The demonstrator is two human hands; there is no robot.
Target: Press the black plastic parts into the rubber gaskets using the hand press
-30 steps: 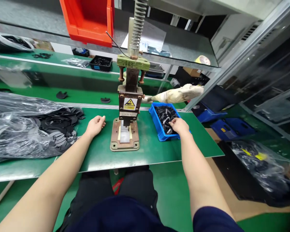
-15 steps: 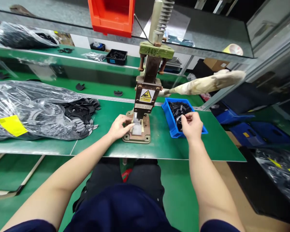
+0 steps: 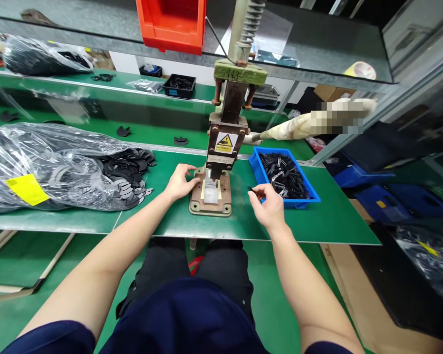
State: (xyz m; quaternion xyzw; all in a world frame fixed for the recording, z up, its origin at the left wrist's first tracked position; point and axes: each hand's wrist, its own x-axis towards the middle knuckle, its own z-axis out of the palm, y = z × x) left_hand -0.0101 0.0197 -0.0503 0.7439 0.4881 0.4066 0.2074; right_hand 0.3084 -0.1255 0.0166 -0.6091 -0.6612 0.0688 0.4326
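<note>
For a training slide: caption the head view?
Left hand at rusty bench press; right hand pinches small black part.

A yellow warning triangle label (image 3: 224,142) with small unreadable print below it sits on the front of the hand press (image 3: 227,132). Stamped digits on the press's green top plate (image 3: 239,73) are too faint to read. The yellow sticker (image 3: 27,189) on the plastic bag at left appears blank.

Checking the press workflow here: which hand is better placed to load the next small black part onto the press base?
Likely the right hand: it already pinches a small black part beside the press base. The left hand rests at the base's left edge.
</note>
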